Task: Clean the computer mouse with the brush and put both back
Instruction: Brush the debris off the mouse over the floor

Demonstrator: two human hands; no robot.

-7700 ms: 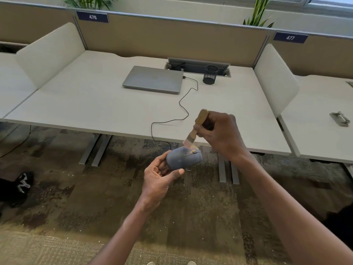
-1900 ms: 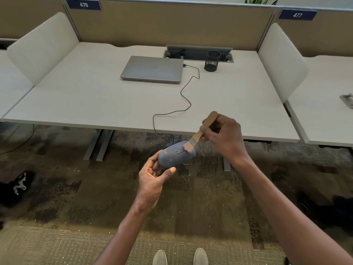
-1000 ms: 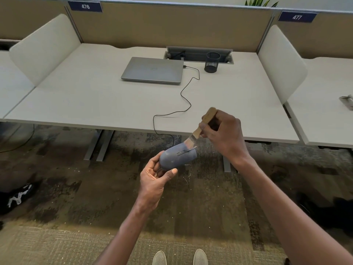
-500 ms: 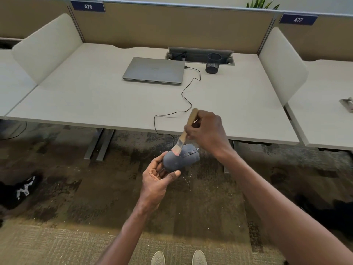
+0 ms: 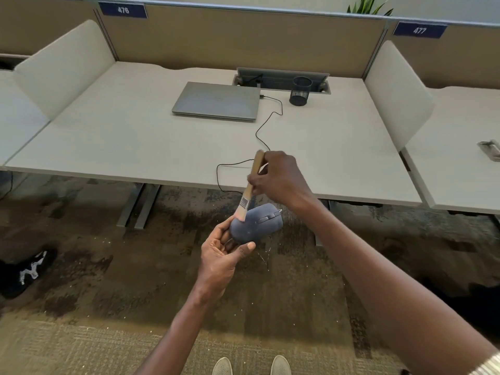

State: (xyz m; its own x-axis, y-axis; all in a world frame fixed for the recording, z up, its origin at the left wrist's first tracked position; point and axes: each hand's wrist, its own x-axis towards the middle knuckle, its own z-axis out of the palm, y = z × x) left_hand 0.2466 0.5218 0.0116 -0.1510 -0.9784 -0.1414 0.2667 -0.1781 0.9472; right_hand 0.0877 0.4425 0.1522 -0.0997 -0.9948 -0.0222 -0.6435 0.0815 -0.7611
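The cleaning step is in hand: the right hand pinches the wooden handle of the brush, whose bristles touch the rear hump of the blue-grey computer mouse. The left hand cradles the mouse from below, thumb and fingers curled round its near end, out in front of the worktop edge and above the carpet. Next, I judge, come further strokes towards the buttons, minding the mouse cable, then both go back on the worktop.
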